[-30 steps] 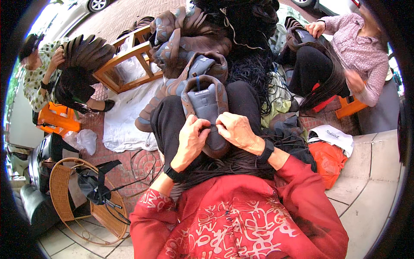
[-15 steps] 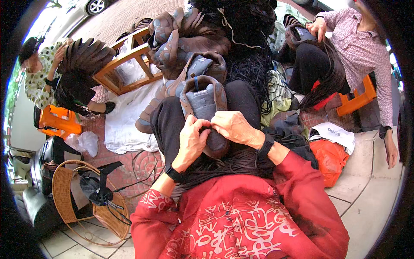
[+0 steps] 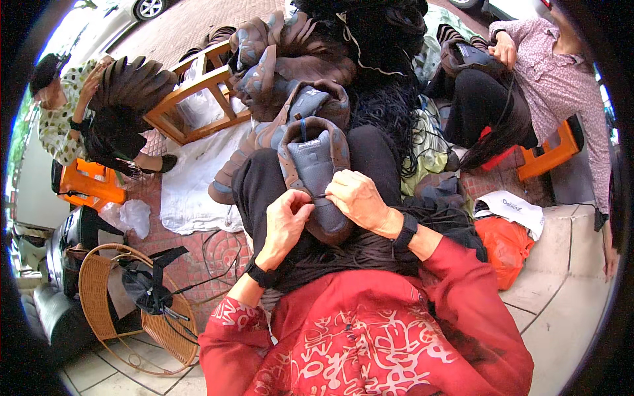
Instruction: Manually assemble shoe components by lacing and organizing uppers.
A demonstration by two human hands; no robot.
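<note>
A brown and grey-blue shoe upper [image 3: 316, 162] lies across my lap, its opening away from me and its toe toward me. Over its tongue, my left hand [image 3: 285, 221] is closed in a pinch at the left edge. My right hand [image 3: 362, 201] pinches from the other side. A short dark shoelace [image 3: 318, 197] runs between the fingertips across the upper. Both wrists wear black bands. Just beyond is another similar shoe upper [image 3: 316, 102], part of a stack that trails off to the left.
Beyond the stack stands a wooden stool frame [image 3: 198, 99], beside a heap of black laces [image 3: 383, 105]. Co-workers with uppers sit at far left and right. A wicker chair [image 3: 99, 297] stands near left; an orange bag [image 3: 503, 247] lies at right.
My hands have come a little apart, the left one shifting left and down, so the lace and tongue between them show more. The right co-worker's lowered arm has swung outward.
</note>
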